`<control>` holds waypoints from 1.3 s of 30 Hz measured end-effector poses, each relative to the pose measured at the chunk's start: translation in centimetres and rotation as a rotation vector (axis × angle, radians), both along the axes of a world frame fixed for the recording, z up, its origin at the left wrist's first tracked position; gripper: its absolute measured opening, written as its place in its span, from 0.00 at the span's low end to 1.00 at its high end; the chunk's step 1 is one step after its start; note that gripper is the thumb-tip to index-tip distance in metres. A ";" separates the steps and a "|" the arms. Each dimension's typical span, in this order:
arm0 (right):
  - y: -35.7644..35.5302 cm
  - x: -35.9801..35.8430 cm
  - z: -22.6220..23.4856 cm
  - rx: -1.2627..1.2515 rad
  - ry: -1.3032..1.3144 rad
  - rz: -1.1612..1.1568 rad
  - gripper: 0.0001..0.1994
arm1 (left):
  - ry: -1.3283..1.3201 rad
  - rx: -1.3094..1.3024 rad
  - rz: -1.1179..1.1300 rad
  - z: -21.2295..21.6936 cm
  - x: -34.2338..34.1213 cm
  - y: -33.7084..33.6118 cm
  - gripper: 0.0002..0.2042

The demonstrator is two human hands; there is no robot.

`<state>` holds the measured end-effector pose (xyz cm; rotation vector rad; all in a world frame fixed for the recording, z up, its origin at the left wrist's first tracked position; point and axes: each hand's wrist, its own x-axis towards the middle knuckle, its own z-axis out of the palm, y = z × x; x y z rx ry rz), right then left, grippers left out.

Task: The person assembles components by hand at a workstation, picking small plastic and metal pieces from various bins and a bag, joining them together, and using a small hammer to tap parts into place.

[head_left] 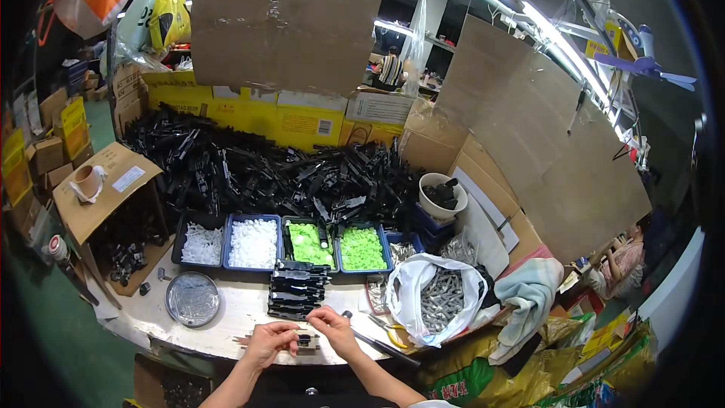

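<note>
Two bare hands meet at the near edge of the pale, scuffed worktop (242,310), where we pinch a small black plastic part (305,341) between us: our left hand (268,341) curls closed around its left side, our right hand (332,326) grips its right side with bent fingertips. The part sits just above the worktop's front rim; its finer shape is too small to make out.

Just behind the part stands a neat stack of flat black plastic pieces (296,289). Left of that stack lies a round, shallow metal dish (192,298) with a dull grey sheen. Behind the stack run four rectangular trays: a dark tray of white pellets (202,243), a blue tray of white pellets (253,243), and two trays of bright green pieces (310,244) (362,248). Beyond the trays sprawls a large, jagged heap of glossy black plastic components (264,170), backed by yellow cardboard cartons (249,109).

Right of the stack, a crumpled white plastic bag (411,287) gapes open on grey metal parts (442,296), and a long dark rod-like tool (381,347) lies slantwise just beside our right hand. Farther right of the stack we see a white round bucket (440,198) and a folded pale towel (532,291). Far left of the stack, a brown cardboard box (106,181) carries a pinkish cup (88,180).
</note>
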<state>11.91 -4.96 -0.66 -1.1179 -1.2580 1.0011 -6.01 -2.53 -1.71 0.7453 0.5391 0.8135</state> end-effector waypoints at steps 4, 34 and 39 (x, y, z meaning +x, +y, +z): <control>0.1 -0.8 -0.5 -0.013 0.051 0.054 0.05 | -0.034 0.048 0.019 -0.4 0.8 -0.3 0.09; 0.7 0.8 0.4 -0.034 0.015 0.159 0.06 | 0.178 0.204 0.141 0.7 2.5 -1.1 0.06; 0.4 0.7 -0.2 -0.006 0.020 0.146 0.06 | 0.147 0.194 0.184 0.3 2.5 -1.5 0.06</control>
